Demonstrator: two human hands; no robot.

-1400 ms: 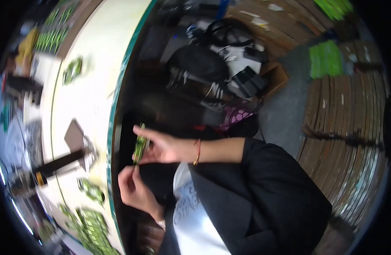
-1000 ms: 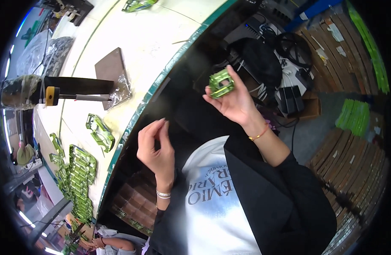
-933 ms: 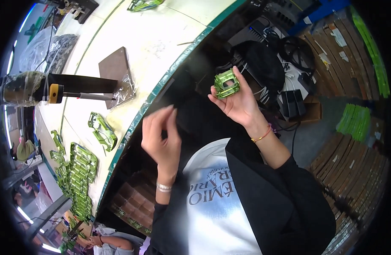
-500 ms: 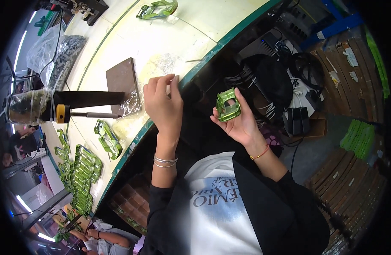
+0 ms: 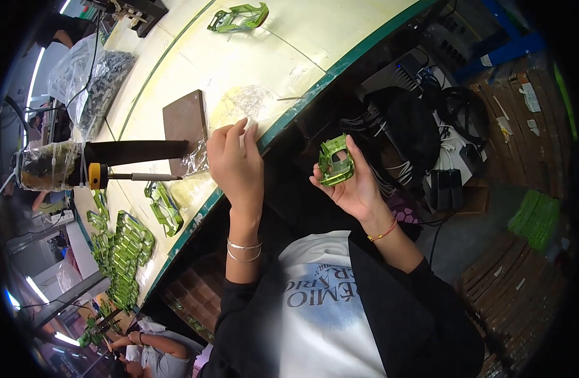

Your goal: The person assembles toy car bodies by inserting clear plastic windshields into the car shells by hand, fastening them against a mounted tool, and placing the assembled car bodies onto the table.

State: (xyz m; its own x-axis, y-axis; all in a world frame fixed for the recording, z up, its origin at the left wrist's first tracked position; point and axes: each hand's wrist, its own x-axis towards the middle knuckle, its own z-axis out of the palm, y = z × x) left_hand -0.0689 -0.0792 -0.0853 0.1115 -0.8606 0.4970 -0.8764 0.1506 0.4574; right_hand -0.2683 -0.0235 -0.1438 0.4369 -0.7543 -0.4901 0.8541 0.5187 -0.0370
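The green frame part [image 5: 337, 162] is held in the right hand [image 5: 359, 192], to the right of the bench [image 5: 189, 63] edge and clear of its surface; it is gripped between thumb and fingers, with its central opening exposed. The left hand [image 5: 236, 167] is positioned at the bench edge, near a cluster of fine, wire-like pieces [image 5: 246, 103]. Its fingers are bent, and the fingertips are brought close to the thumb; whether anything small is pinched there cannot be told. In the earliest frame, both hands were placed close together at the green frame part; they are now separated, and the left hand has been raised to the bench. Compared with half a second ago, the grip of the right hand is unchanged. A brown plate [image 5: 181, 123] is located left of the left hand, with a yellow-collared tool [image 5: 98, 176] pointed toward it. A single green part [image 5: 164, 208] is laid beside the grouped green parts [image 5: 127, 258].
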